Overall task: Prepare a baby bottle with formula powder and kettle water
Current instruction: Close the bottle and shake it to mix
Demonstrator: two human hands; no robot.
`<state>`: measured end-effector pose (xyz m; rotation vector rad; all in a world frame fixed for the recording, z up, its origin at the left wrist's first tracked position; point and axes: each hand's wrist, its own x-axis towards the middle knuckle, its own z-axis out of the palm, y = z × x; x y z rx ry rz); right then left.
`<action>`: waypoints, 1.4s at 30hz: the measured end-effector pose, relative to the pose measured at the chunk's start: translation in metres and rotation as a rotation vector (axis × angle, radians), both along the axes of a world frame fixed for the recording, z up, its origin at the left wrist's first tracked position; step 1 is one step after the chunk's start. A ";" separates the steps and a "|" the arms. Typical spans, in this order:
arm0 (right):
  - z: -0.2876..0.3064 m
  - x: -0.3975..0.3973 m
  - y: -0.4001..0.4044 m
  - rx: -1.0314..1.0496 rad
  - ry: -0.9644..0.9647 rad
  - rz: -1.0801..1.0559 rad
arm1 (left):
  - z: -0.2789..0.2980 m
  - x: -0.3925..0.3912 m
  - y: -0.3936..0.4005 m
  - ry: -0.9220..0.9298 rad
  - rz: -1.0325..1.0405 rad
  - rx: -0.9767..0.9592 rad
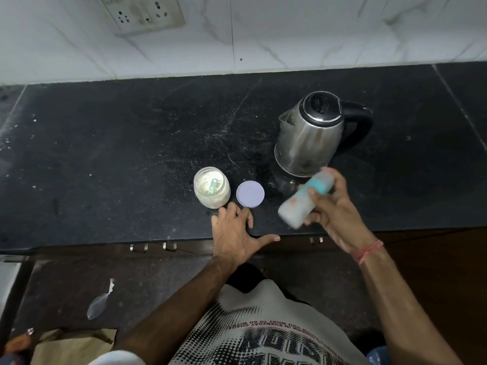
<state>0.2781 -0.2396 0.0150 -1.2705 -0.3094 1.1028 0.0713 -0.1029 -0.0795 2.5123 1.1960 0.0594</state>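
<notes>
1. Table [105, 143]: black, speckled with white.
2. Kettle [305, 138]: silver steel, black lid and handle.
3. Bottle [303, 198]: whitish, teal band.
4. Lid [250, 194]: pale lilac.
5. Jar [211, 187]: clear, cream powder.
6. Wall [316, 32]: white marble, grey veins.

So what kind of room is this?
Most likely a home kitchen. There is a dark stone counter against a tiled wall with a plug socket, and an electric kettle stands on the counter beside an open jar of powder.

Baby bottle [305, 198] motion-blurred; markings unreadable
</notes>
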 end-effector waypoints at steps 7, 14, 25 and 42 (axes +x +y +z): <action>-0.002 -0.013 -0.011 0.039 0.084 0.085 | -0.002 -0.001 0.000 -0.028 0.008 -0.009; -0.008 -0.015 -0.008 0.023 0.111 0.020 | -0.002 -0.001 0.000 -0.060 0.010 -0.007; 0.000 0.004 -0.009 0.086 0.042 0.033 | -0.002 -0.001 0.001 -0.020 0.003 -0.016; -0.002 -0.013 0.002 0.038 -0.030 0.030 | -0.001 0.001 0.001 -0.046 0.019 -0.044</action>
